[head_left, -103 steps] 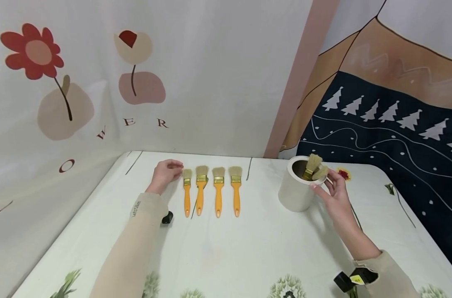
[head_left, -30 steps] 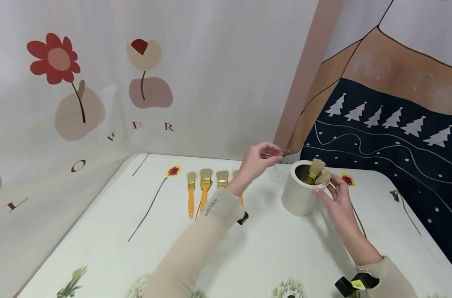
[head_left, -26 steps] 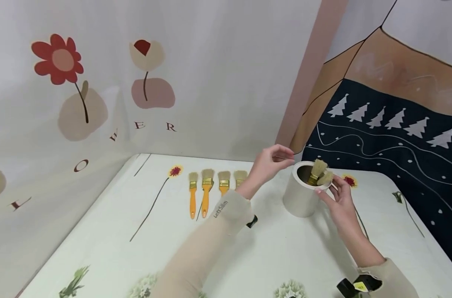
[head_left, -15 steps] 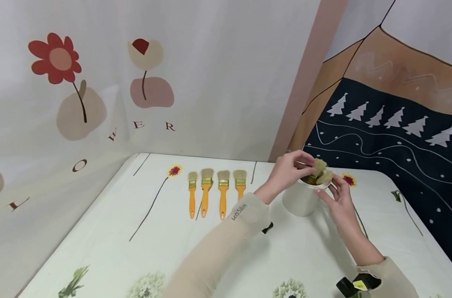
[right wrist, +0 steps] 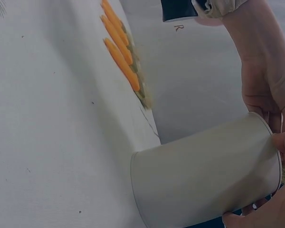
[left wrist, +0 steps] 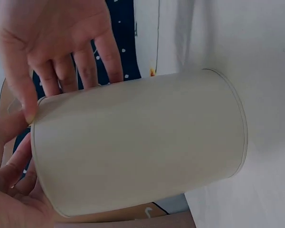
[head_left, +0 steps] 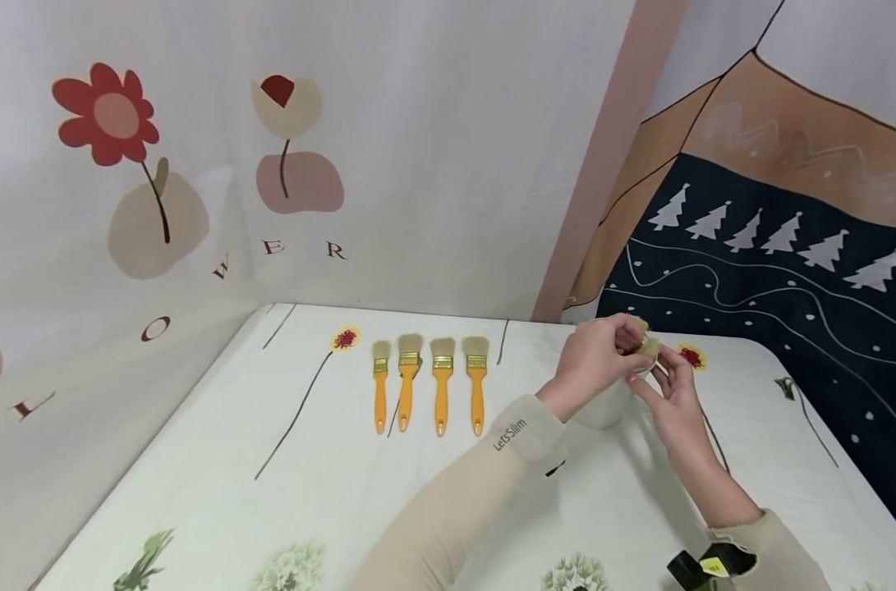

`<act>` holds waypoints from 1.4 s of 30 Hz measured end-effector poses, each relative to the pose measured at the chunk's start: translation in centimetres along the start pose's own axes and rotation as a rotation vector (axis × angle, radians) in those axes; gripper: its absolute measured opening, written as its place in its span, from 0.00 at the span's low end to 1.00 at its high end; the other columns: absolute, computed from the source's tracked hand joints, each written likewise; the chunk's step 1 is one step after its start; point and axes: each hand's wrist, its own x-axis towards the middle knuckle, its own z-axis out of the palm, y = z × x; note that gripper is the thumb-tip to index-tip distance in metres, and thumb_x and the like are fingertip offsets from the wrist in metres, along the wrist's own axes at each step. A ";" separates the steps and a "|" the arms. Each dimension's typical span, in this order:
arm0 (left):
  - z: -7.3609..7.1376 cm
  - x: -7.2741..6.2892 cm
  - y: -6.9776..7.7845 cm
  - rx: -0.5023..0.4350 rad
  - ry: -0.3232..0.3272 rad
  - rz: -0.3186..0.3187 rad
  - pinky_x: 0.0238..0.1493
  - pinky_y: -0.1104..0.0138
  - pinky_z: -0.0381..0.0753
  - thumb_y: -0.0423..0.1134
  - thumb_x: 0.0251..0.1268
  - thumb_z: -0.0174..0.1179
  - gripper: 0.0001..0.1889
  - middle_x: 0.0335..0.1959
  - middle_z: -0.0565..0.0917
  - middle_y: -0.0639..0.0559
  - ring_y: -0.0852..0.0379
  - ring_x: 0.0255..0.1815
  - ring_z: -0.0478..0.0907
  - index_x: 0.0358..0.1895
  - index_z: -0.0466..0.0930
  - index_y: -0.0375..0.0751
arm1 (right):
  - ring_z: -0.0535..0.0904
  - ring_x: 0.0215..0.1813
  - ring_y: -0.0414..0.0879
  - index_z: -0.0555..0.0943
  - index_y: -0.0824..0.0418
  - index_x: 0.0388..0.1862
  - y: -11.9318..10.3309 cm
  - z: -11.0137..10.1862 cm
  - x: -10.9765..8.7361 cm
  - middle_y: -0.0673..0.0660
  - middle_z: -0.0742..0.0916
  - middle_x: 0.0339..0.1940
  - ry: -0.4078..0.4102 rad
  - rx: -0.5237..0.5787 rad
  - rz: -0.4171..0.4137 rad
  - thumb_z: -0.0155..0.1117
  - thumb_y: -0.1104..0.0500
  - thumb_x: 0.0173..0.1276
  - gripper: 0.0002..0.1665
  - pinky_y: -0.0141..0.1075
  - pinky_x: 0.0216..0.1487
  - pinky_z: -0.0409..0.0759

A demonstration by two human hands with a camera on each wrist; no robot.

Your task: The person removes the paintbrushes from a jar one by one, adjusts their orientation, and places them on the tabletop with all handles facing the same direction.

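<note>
A pale cylindrical container (head_left: 603, 408) stands upright on the table. My right hand (head_left: 673, 394) grips it near the rim from the right side, thumb in front and fingers behind. At the container's mouth my left hand (head_left: 599, 349) pinches a paintbrush (head_left: 640, 322) by its bristle end; the fingers partly cover it. The bristles of a second paintbrush (head_left: 649, 347) stick out between the two hands. Both handles are hidden inside. In the left wrist view the container wall (left wrist: 137, 142) fills the middle, with curled left fingers (left wrist: 19, 164) beside the rim.
Several orange-handled paintbrushes (head_left: 442, 386) lie in a row left of the container, bristles toward the back. A printed white cloth (head_left: 307, 492) covers the table. Behind it hang a pale flower-print curtain (head_left: 433, 164) and a dark tree-print cloth (head_left: 751, 279).
From the left of the brush row, my left hand has moved right to the container's mouth and taken hold of a paintbrush. My right hand has stayed on the container.
</note>
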 end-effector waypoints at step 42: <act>-4.2 -1.1 1.0 -0.627 0.303 0.177 0.49 0.80 0.81 0.38 0.68 0.64 0.08 0.44 0.87 0.46 0.72 0.41 0.79 0.46 0.83 0.39 | 0.48 0.84 0.51 0.39 0.53 0.82 -0.3 0.2 0.2 0.55 0.49 0.85 0.034 0.021 0.048 0.56 0.52 0.77 0.47 0.45 0.81 0.55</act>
